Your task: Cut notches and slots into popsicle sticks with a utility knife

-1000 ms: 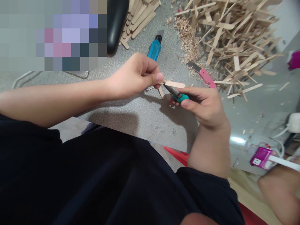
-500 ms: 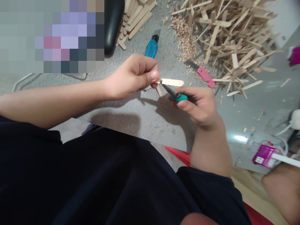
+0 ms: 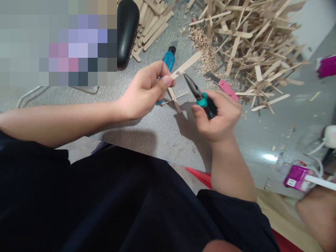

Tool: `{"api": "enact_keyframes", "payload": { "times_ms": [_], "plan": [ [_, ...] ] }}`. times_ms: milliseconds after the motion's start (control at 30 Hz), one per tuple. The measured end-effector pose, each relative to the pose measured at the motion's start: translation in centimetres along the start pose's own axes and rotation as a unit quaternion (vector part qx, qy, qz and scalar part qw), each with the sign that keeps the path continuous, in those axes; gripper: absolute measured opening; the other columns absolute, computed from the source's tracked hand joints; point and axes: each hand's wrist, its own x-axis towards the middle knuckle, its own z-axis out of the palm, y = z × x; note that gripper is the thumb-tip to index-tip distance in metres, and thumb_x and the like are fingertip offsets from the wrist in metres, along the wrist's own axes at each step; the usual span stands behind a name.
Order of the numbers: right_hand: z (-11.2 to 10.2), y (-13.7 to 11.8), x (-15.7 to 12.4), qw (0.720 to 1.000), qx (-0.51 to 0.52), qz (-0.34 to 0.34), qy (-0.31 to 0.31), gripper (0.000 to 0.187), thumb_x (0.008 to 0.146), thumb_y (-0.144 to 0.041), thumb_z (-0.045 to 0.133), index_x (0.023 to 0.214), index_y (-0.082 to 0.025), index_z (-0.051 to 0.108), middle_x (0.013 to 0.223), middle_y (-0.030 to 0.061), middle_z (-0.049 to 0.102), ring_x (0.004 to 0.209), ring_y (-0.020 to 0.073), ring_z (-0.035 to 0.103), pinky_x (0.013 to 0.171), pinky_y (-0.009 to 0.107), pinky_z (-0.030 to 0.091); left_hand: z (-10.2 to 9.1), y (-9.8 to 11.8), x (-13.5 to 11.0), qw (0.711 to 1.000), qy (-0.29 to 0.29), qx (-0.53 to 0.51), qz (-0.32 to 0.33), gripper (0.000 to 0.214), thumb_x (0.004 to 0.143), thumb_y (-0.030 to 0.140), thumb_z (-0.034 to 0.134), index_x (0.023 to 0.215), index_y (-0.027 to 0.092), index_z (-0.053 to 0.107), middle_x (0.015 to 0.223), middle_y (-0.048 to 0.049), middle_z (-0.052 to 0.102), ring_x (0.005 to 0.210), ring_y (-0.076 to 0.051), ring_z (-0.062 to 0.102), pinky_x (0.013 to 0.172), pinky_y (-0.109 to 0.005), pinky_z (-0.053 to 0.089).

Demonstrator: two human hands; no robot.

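Note:
My left hand (image 3: 147, 89) pinches a small assembly of flat wooden craft sticks (image 3: 185, 64); one stick points up and to the right, another hangs down below the fingers. My right hand (image 3: 217, 115) is closed round the green handles of needle-nose pliers (image 3: 198, 94). The plier jaws point up-left and end just short of the held stick, not touching it. Both hands hover above a grey mat (image 3: 168, 129).
A big heap of wooden sticks (image 3: 249, 45) and shavings fills the upper right. A blue utility knife (image 3: 169, 57) and a pink one (image 3: 223, 87) lie on the mat. A black rounded object (image 3: 127, 31) stands upper left. A purple device (image 3: 296, 176) and another person's arm (image 3: 317, 217) are at right.
The pliers have let go of the stick and drawn back down and to the right. My left hand has turned the stick so its free end points up-right instead of sideways.

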Motion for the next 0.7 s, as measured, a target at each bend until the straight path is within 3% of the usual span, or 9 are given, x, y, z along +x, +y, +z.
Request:
{"api": "enact_keyframes", "payload": {
  "times_ms": [100, 267, 367, 533, 700],
  "plan": [
    [-0.27, 0.69, 0.16, 1.000, -0.026, 0.002, -0.013, 0.044, 0.103, -0.069, 0.073, 0.105, -0.026, 0.078, 0.080, 0.0041, 0.066, 0.066, 0.0208, 0.057, 0.063, 0.039, 0.047, -0.17, 0.24, -0.01, 0.999, 0.007, 0.034, -0.008, 0.030, 0.112, 0.012, 0.060, 0.085, 0.020, 0.053, 0.058, 0.0127, 0.039, 0.048, -0.001, 0.034, 0.053, -0.014, 0.029],
    [-0.38, 0.66, 0.33, 0.998, 0.040, -0.010, -0.039, 0.033, 0.103, -0.057, 0.076, 0.112, -0.026, 0.081, 0.090, 0.0062, 0.076, 0.078, 0.0244, 0.070, 0.071, 0.040, 0.055, -0.35, 0.10, 0.05, 0.999, -0.005, 0.053, -0.002, 0.030, 0.113, 0.015, 0.058, 0.084, 0.020, 0.056, 0.057, 0.0109, 0.040, 0.048, -0.003, 0.033, 0.053, -0.018, 0.027],
    [-0.29, 0.40, 0.31, 0.996, 0.066, 0.002, -0.053, 0.029, 0.101, -0.053, 0.076, 0.112, -0.026, 0.081, 0.091, 0.0058, 0.077, 0.078, 0.0240, 0.070, 0.070, 0.040, 0.054, -0.35, 0.02, 0.16, 0.999, -0.010, 0.053, 0.003, 0.030, 0.113, 0.015, 0.057, 0.083, 0.020, 0.056, 0.056, 0.0104, 0.039, 0.048, -0.004, 0.031, 0.053, -0.020, 0.026],
    [-0.28, 0.41, 0.13, 0.994, 0.069, 0.046, -0.065, 0.034, 0.100, -0.057, 0.075, 0.113, -0.026, 0.082, 0.093, 0.0064, 0.078, 0.080, 0.0249, 0.071, 0.073, 0.041, 0.055, -0.41, 0.24, 0.07, 0.999, -0.021, 0.035, 0.009, 0.030, 0.113, 0.013, 0.058, 0.084, 0.020, 0.057, 0.054, 0.0114, 0.035, 0.048, -0.005, 0.025, 0.052, -0.025, 0.019],
    [-0.45, 0.24, 0.21, 0.994, 0.070, 0.053, -0.071, 0.033, 0.099, -0.058, 0.077, 0.112, -0.028, 0.082, 0.093, 0.0070, 0.078, 0.080, 0.0263, 0.070, 0.073, 0.044, 0.056, -0.57, 0.08, 0.00, 0.999, -0.016, 0.039, 0.010, 0.026, 0.109, 0.020, 0.067, 0.085, 0.021, 0.059, 0.056, 0.0105, 0.037, 0.050, -0.006, 0.027, 0.054, -0.027, 0.022]
  ]
}}
